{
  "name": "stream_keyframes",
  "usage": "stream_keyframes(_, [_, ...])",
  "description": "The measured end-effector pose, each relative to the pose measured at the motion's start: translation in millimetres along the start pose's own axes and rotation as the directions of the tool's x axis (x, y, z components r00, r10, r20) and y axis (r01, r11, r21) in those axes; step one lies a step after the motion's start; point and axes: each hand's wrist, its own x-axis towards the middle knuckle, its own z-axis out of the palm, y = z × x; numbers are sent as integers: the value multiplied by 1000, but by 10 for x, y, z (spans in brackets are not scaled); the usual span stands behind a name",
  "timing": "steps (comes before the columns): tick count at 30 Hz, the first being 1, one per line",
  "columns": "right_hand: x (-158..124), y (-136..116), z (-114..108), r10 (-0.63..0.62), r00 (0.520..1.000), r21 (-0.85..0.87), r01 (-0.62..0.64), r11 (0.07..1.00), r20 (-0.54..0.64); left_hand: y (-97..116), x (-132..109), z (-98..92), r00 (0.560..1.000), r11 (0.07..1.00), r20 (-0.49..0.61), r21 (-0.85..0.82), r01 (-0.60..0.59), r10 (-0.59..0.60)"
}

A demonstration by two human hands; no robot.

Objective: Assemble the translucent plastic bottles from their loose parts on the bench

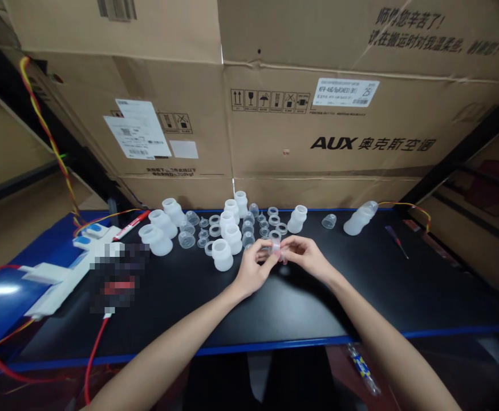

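My left hand is closed round a clear plastic screw ring, held just above the black table. My right hand pinches at the ring's right lower side; a small translucent piece, perhaps a teat, shows there, partly hidden by the fingers. Left of my hands stand several frosted baby bottles without tops. Among them lie clear domed caps, teats and more screw rings. One open bottle stands just beyond my right hand.
Toward the right back are a loose domed cap, a capped bottle and a screwdriver. A power strip, a red marker and cables occupy the left. Large cardboard walls the back.
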Motion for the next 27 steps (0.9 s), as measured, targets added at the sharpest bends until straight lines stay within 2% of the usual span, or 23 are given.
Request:
stream_keyframes(6, [11, 53, 45, -68, 988, -66, 60, 996, -139, 0, -12, 0, 999, 999, -22, -20, -39, 38])
stream_keyframes(10, [11, 87, 62, -115, 979, -97, 100, 990, -167, 7, -8, -16, 998, 999, 50, 11, -41, 40])
stream_keyframes(14, [-1, 100, 101, -160, 970, -183, 126, 975, -185, -9, -19, -15, 993, 994, 70, 59, -96, 91])
stream_keyframes(19, [-27, 77, 136, -222, 965, -235, 185, 954, -142, 19, -26, -38, 987, 987, 105, 99, -128, 118])
stream_keyframes(24, [-66, 55, 91, -213, 971, -349, 162, 923, -112, 142, -34, -127, 969, 997, 245, 66, -31, 14])
stream_keyframes(27, [-92, 62, 79, -178, 984, -370, 164, 914, -4, 175, -63, -157, 949, 997, 313, 78, 18, -41])
